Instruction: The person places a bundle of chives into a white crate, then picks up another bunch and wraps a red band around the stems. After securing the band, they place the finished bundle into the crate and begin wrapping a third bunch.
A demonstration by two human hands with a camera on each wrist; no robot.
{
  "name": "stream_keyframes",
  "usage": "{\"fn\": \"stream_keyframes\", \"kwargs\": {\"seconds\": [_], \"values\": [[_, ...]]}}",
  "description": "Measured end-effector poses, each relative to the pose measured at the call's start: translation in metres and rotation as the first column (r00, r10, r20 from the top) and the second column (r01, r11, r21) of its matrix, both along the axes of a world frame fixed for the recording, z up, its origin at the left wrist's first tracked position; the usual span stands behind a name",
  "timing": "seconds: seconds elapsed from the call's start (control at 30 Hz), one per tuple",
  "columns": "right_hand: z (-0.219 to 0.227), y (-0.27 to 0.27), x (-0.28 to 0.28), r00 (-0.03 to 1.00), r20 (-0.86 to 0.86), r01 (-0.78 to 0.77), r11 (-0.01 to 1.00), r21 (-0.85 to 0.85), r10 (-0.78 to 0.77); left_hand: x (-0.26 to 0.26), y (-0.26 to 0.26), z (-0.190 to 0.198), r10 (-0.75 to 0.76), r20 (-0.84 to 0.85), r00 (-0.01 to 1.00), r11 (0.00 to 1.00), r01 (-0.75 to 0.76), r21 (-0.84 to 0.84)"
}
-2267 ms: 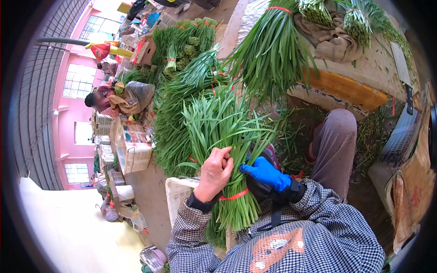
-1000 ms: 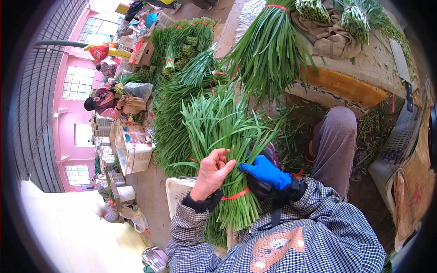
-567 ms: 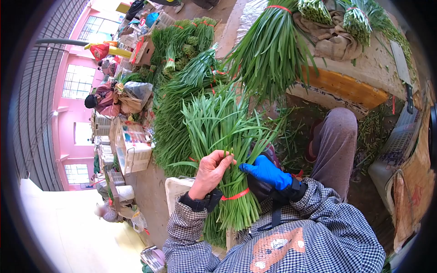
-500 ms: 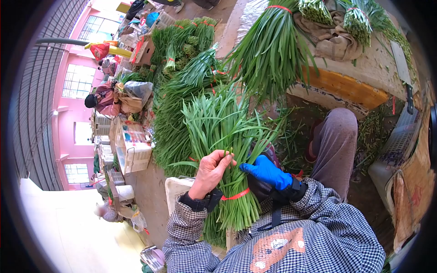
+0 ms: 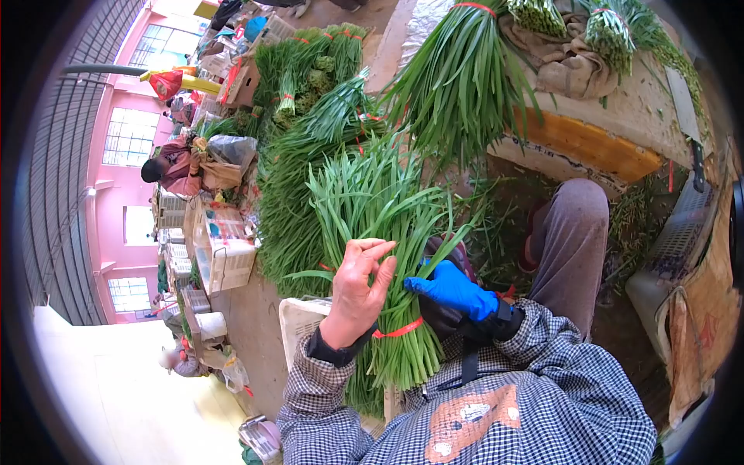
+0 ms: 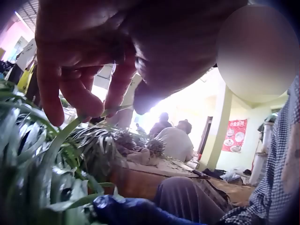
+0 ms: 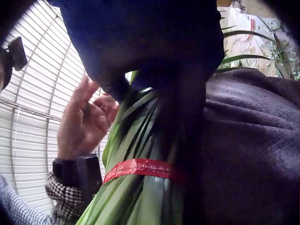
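Observation:
A bunch of garlic chives (image 5: 407,349), bound by a red printed band (image 7: 138,168), leans against the person's front with its cut ends down and its leaves spreading away. The right hand (image 5: 457,293), in a blue glove, holds the bunch from the side above the band, its thumb along the stalks. In the right wrist view the dark glove (image 7: 150,42) hides much of the grip. The bare left hand (image 5: 363,287) hovers at the bunch's other side, fingers loosely bent and thumb apart. In the left wrist view a chive leaf (image 6: 63,136) passes by its fingertips (image 6: 96,110).
Chives lie heaped (image 5: 291,209) beyond the bunch. More tied chives (image 5: 465,85), a burlap cloth (image 5: 577,74) and a large knife (image 5: 686,116) lie on the bench at right. A white crate (image 5: 298,325) stands by the left arm. Another person (image 5: 182,170) sits farther off.
The left hand met its thumb and fingertips on a small yellowish piece at the leaves; now its fingers have spread and moved slightly up. The right hand stays on the bunch.

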State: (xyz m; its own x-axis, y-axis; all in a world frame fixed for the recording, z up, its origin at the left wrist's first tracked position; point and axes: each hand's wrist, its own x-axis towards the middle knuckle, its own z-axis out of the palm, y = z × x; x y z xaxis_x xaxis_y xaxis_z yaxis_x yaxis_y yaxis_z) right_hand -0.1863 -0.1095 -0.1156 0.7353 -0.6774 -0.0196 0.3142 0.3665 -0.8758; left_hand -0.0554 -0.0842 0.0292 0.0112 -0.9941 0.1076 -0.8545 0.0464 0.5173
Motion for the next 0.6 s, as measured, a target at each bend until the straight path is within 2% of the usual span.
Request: {"fn": "stream_keyframes", "kwargs": {"seconds": [0.07, 0.1, 0.13, 0.17, 0.23, 0.37, 0.43, 0.53, 0.6], "values": [[0.001, -0.001, -0.001, 1.000, -0.008, 0.007, 1.000, -0.024, -0.007, -0.015, 0.002, 0.015, -0.046, 0.014, 0.999, 0.999, 0.047, -0.013], [0.001, -0.002, -0.002, 0.996, -0.085, -0.038, 0.999, -0.038, 0.035, -0.021, 0.004, 0.019, -0.095, 0.029, 0.995, 0.995, 0.096, -0.028], [0.000, -0.003, -0.004, 0.984, -0.163, -0.084, 0.995, -0.049, 0.075, -0.027, 0.008, 0.019, -0.136, -0.028, 0.990, 0.991, 0.135, -0.013], [-0.018, -0.001, -0.002, 0.984, -0.163, -0.083, 0.995, -0.048, 0.075, -0.035, 0.013, 0.016, -0.136, -0.028, 0.990, 0.991, 0.136, -0.012], [-0.065, 0.007, 0.009, 0.965, -0.092, -0.263, 0.906, -0.331, 0.246, -0.055, 0.021, 0.006, -0.267, -0.029, 0.963, 0.963, 0.268, 0.039], [-0.066, 0.009, 0.011, 0.974, -0.075, -0.227, 0.918, -0.325, 0.214, -0.063, 0.021, -0.025, -0.359, -0.122, 0.925, 0.933, 0.355, -0.048], [-0.066, 0.009, 0.011, 0.981, -0.062, -0.192, 0.927, -0.322, 0.181, -0.066, 0.020, -0.023, -0.323, -0.039, 0.946, 0.944, 0.325, 0.065], [-0.065, 0.009, 0.011, 0.990, -0.041, -0.143, 0.938, -0.316, 0.137, -0.063, 0.018, -0.031, -0.376, -0.011, 0.927, 0.926, 0.376, -0.029], [-0.065, 0.009, 0.011, 0.993, -0.028, -0.115, 0.943, -0.311, 0.112, -0.062, 0.015, -0.031, -0.377, -0.002, 0.926, 0.926, 0.377, -0.024]]}}
